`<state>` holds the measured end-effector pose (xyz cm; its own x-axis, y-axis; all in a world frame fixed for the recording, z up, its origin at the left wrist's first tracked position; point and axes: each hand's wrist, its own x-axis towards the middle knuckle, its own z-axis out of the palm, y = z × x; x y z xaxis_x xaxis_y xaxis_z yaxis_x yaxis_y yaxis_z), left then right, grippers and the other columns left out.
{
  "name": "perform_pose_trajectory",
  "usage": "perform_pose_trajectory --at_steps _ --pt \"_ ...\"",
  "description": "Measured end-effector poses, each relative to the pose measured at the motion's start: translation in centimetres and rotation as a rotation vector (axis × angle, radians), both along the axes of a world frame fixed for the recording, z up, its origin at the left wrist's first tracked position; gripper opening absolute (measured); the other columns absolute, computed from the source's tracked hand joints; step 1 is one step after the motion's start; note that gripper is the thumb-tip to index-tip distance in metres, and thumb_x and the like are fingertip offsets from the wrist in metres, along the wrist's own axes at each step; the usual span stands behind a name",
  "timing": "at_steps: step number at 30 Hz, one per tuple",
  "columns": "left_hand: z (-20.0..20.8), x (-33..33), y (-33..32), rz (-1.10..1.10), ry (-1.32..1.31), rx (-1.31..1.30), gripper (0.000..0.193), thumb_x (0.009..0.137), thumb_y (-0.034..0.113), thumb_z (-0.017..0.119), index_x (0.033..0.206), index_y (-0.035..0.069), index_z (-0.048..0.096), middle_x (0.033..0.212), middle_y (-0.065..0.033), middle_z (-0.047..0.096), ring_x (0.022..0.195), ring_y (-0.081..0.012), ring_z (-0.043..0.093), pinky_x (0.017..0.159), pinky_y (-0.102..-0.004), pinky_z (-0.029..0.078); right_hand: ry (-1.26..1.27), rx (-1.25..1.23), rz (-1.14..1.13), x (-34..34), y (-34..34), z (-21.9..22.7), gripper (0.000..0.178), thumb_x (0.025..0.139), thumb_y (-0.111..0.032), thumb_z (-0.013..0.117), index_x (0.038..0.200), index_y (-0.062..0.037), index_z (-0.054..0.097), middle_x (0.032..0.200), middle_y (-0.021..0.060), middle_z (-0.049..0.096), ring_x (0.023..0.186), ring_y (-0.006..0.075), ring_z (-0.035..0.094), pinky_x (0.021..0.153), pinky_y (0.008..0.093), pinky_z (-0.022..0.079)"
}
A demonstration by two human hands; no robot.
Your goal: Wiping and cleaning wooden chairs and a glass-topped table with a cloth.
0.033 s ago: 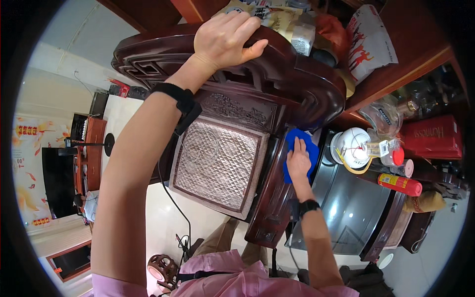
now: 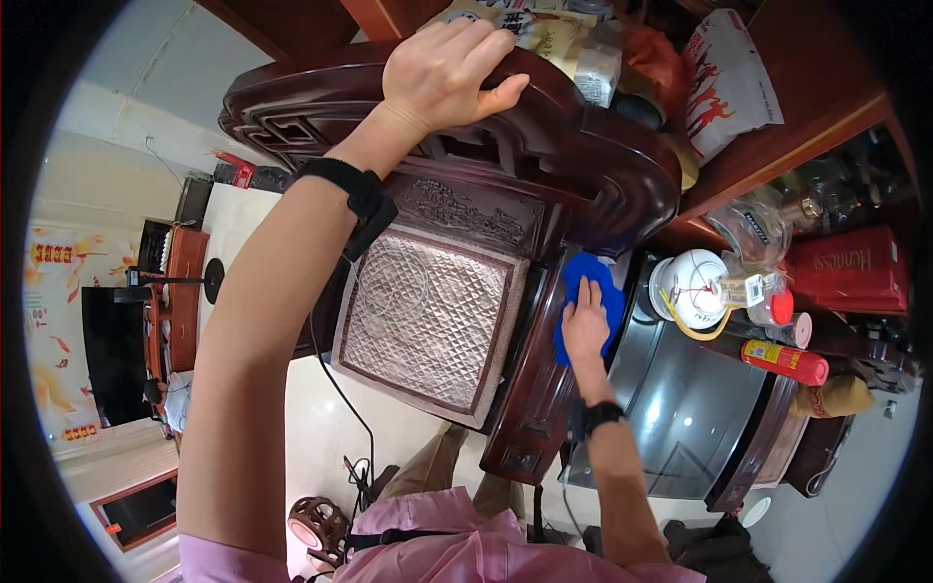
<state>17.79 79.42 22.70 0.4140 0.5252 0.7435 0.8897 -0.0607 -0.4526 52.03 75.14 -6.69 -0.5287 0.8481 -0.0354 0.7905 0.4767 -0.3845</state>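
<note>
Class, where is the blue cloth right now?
In the head view, right of centre, the blue cloth lies under the right hand on the dark wooden armrest.

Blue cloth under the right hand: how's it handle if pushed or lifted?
The blue cloth looks floppy, given its wavy edge. Probably light for its size, appearing to be fabric. Pushed along the glossy armrest, it may slide or bunch, lying spread under the right hand.
</note>
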Motion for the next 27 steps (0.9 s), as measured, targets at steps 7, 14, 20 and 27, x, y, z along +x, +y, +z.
perform_pose_trajectory --at_steps 7,14,20,27 --pt "0.7 0.4 -0.3 0.024 -0.022 -0.04 0.032 0.083 0.041 0.067 0.095 0.011 0.065 0.082 -0.0027 0.062 0.075 -0.0204 0.064 0.066 -0.0311 0.051 0.047 -0.211 0.05 10.9 -17.3 1.4 0.052 0.086 -0.021 0.07 0.135 -0.0133 0.056 0.132 0.013 0.054 0.108 0.0357 0.061 0.086 0.0433 0.055" --pt "0.9 0.0 -0.3 -0.004 0.02 -0.034 0.03 0.081 0.041 0.07 0.091 0.013 0.064 0.08 -0.0007 0.06 0.071 -0.0186 0.062 0.064 -0.0302 0.05 0.295 -0.198 -0.088 5.7 -9.8 -0.1 0.022 0.086 -0.025 0.073 0.096 -0.0086 0.063 0.1 0.0149 0.061 0.082 0.0395 0.064 0.068 0.0479 0.052" --pt "1.6 2.8 -0.4 -0.022 0.012 -0.038 0.027 0.08 0.026 0.067 0.092 0.002 0.061 0.081 -0.0135 0.06 0.072 -0.0313 0.061 0.065 -0.0386 0.05 0.316 -0.027 -0.196 -1.2 4.1 -2.2 0.027 0.084 -0.027 0.075 0.097 -0.0071 0.062 0.1 0.0141 0.063 0.089 0.0374 0.065 0.075 0.0467 0.052" --pt "0.8 1.8 -0.2 0.036 -0.054 -0.063 0.022 0.084 0.023 0.066 0.096 0.005 0.061 0.088 -0.0126 0.064 0.082 -0.032 0.064 0.071 -0.0393 0.052 0.28 -0.178 -0.123 0.7 3.0 -1.9 0.032 0.081 -0.03 0.074 0.105 -0.0121 0.06 0.106 0.0111 0.063 0.093 0.0376 0.065 0.077 0.0484 0.052"
